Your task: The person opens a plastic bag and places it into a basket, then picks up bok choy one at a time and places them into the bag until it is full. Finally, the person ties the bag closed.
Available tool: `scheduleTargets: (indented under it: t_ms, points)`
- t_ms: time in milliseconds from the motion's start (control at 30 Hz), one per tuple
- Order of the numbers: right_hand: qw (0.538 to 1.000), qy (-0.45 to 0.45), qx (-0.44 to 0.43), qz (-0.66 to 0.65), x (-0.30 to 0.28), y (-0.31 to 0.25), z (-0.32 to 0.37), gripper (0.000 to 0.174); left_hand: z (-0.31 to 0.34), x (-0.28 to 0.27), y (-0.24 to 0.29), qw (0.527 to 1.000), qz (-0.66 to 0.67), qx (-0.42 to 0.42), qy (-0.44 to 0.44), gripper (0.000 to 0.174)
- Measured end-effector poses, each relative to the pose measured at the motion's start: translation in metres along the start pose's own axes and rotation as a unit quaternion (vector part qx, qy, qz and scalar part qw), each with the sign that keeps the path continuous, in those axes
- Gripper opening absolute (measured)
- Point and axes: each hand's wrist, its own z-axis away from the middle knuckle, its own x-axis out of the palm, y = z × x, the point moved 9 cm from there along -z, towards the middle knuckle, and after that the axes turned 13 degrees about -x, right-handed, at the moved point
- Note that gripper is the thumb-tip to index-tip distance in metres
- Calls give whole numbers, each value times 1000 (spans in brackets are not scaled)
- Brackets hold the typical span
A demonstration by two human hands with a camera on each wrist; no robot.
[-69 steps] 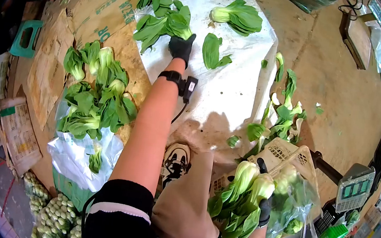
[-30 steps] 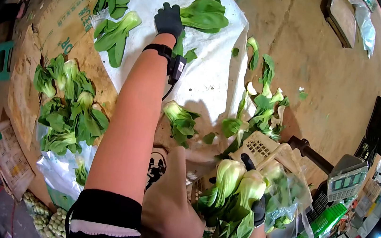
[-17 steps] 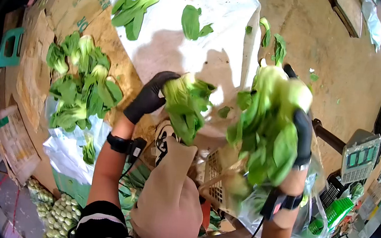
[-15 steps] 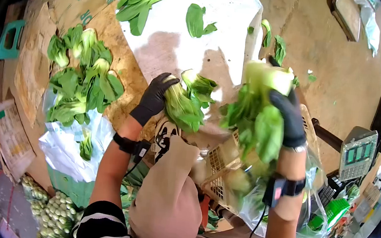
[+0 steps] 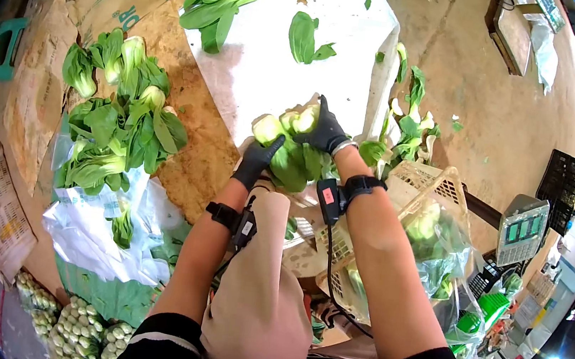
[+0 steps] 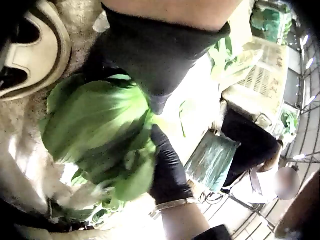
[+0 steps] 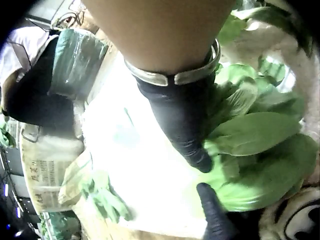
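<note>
In the head view, several heads of bok choy point(image 5: 293, 166) are gathered at the near edge of the white sheet, pale stem ends pointing away from me. My black-gloved left hand point(image 5: 259, 159) grips the bunch from the left. From the right, my gloved right hand point(image 5: 323, 131) holds it around the stems, one finger extended. The left wrist view shows broad green leaves point(image 6: 100, 132) hanging between both gloves. In the right wrist view, the gloved fingertips of both hands come close together over the bok choy point(image 7: 255, 165).
A bok choy pile point(image 5: 125, 124) lies left on cardboard beside a white plastic bag point(image 5: 105, 229). More bok choy point(image 5: 218, 9) and loose leaves point(image 5: 303, 38) lie on the white sheet point(image 5: 257, 79). At right stand a beige crate point(image 5: 445, 184) and a scale point(image 5: 522, 230).
My left hand came back from the far sheet with bok choy. My right hand brought its heads from over the crate leftward, and both hands now meet on one bunch.
</note>
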Motion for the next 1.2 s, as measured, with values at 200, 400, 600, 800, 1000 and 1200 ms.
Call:
scheduleTargets:
  t_ms: [200,400,600,800,1000,1200]
  points:
    - [988,89,-13,-126,10,11,3,119,34,20,23,983,135,-49,-116,42]
    - [941,94,-83,-313,-9,-41,31,106,50,4,39,975,54,134,-171,34]
    - [862,235,-176,-413,-110,-151,113,128,97,-90,125,785,-407,466,38,19]
    - [700,547,-325,-324,-238,-262,305,118,326,7,272,889,-85,272,-359,56]
    - [639,669,-293,-240,-230,-243,474,98,450,140,200,880,-179,278,-342,51]
    - [652,611,-90,-440,-141,-77,567,71,446,290,13,877,-30,-26,-479,48]
